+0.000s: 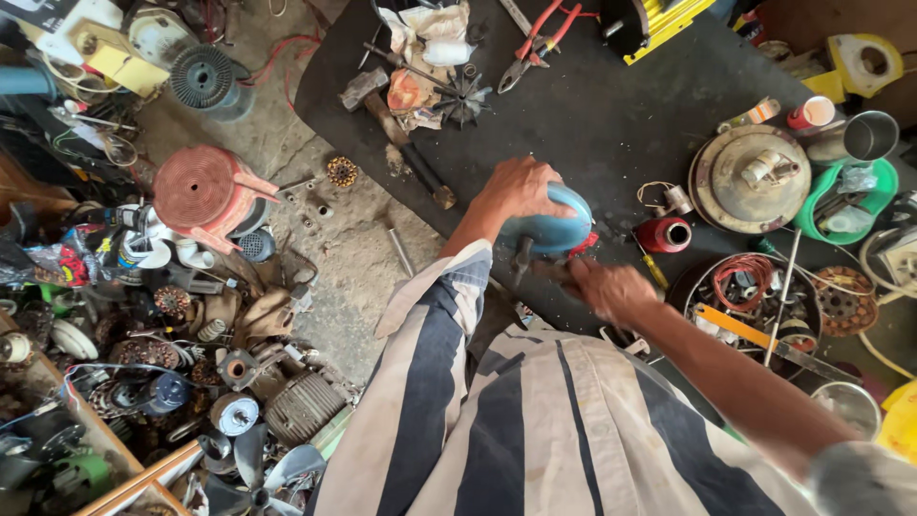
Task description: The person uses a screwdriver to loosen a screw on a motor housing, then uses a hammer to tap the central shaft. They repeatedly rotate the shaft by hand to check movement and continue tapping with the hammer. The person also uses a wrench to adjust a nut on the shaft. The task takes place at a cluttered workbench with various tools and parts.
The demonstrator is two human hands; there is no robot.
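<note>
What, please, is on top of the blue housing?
The left hand lies on the blue housing, covering its top; the surface beneath the palm is hidden.

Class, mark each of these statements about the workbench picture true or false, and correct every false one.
1. The left hand rests on top of a blue rounded housing. True.
2. The red-handled pliers are in the right hand. False: they lie on the dark mat, far from both hands.
3. A hammer lies on the mat. True.
4. The red spool is yellow. False: it is red.
</note>
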